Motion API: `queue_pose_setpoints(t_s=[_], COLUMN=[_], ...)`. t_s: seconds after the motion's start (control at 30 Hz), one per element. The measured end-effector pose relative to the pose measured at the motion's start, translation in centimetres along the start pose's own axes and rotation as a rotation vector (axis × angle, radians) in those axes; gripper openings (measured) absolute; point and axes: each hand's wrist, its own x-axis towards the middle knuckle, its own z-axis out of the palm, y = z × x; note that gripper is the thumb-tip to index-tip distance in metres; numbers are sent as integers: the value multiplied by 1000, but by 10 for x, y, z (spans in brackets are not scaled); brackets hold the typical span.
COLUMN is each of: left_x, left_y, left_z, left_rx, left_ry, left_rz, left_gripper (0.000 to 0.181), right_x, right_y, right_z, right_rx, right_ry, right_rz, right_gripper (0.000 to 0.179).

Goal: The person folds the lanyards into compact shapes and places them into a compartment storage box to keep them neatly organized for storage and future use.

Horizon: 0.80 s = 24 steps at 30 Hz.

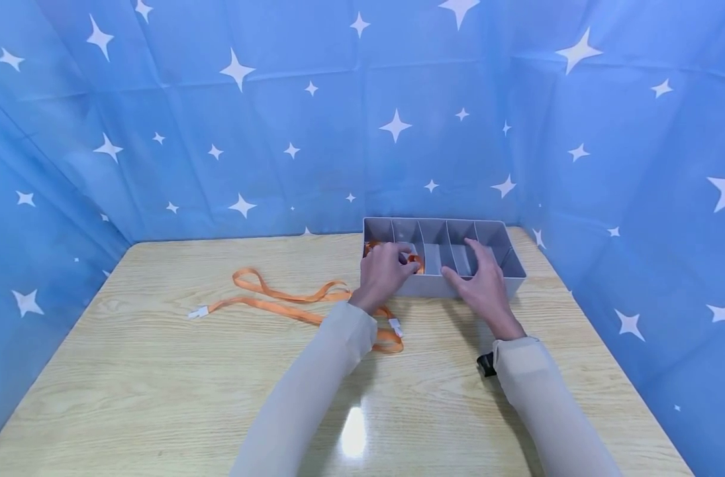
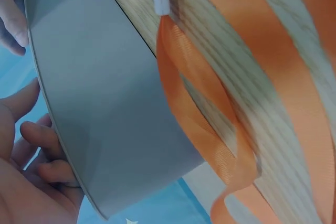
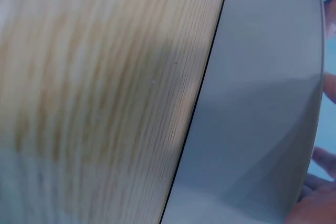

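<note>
A grey divided box (image 1: 436,286) stands at the back of the table, its compartments in a row. My left hand (image 1: 383,271) is over its left compartments, fingers bent, thumb and index finger apart with nothing seen between them. Beside those fingertips an orange lanyard (image 1: 418,264) lies coiled in a compartment; more orange strap (image 1: 371,246) shows in the leftmost one. My right hand (image 1: 480,281) reaches over the front rim on the right, thumb and fingers spread. In the left wrist view, the box's front wall (image 2: 105,93) hides part of the left hand (image 2: 37,177).
Loose orange lanyards (image 1: 285,308) with white clips (image 1: 198,312) spread over the table left of the box, partly under my left forearm. A black object (image 1: 486,364) is by my right cuff. A blue starred curtain (image 1: 314,132) hangs behind and at both sides.
</note>
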Motion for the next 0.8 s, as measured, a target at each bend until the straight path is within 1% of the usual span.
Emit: queue_pose_setpoints(t_s=[0.17, 0.37, 0.53, 0.7, 0.8], left_x=[-3, -13, -21, -28, -32], left_y=[-4, -14, -28, -46, -56], left_z=[-5, -13, -21, -32, -39], left_rx=[-134, -279, -359, -432, -461], left_ry=[20, 37, 52, 102, 136], left_rz=[20, 43, 55, 92, 105], left_gripper=[37, 34, 32, 24, 21], right_x=[0, -2, -2, -4, -5], right_y=[1, 3, 4, 4, 0], right_z=[-2, -4, -2, 3, 7], right_rx=[2, 15, 16, 23, 47], right_ry=[-11, -18, 0, 45, 81], right_rz=[-8, -21, -61, -112, -155], right_gripper=[81, 81, 78, 75, 75])
